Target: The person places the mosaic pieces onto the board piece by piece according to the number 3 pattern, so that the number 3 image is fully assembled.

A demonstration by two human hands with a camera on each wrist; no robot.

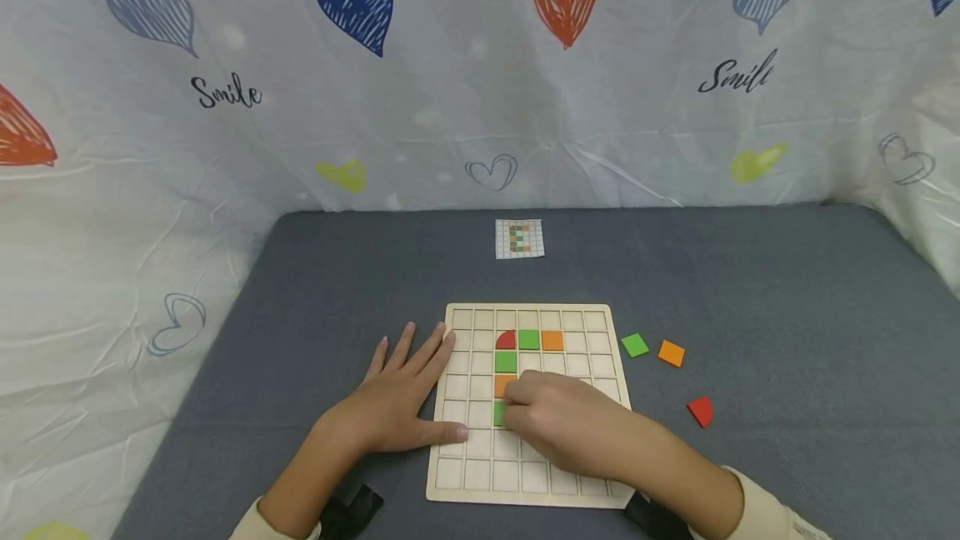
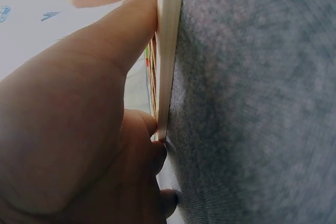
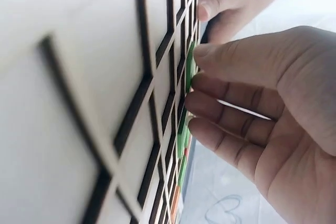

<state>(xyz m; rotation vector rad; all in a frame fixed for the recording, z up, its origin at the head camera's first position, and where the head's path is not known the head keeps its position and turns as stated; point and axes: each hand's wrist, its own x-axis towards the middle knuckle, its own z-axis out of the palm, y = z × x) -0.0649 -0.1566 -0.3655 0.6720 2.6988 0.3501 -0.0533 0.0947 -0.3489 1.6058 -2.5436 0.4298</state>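
Note:
My left hand (image 1: 393,411) rests with spread fingers along the left edge of a pale wooden grid board (image 1: 452,473), its thumb lying over the board. In the left wrist view the thumb (image 2: 139,9) lies against the board's edge. My right hand (image 1: 570,427) bends over the middle of the board. Its thumb and fingertips pinch a green square tile (image 1: 498,413), partly hidden by the hand, low at its cell. Above it in the same column are an orange tile (image 1: 503,387), a green tile (image 1: 506,362) and a red quarter-round tile (image 1: 506,340).
Along the top row sit another green tile (image 1: 528,340) and an orange tile (image 1: 552,341). Right of the board lie a loose green tile (image 1: 634,345), an orange tile (image 1: 671,353) and a red quarter-round tile (image 1: 701,412). A small printed pattern card (image 1: 519,239) lies behind the board.

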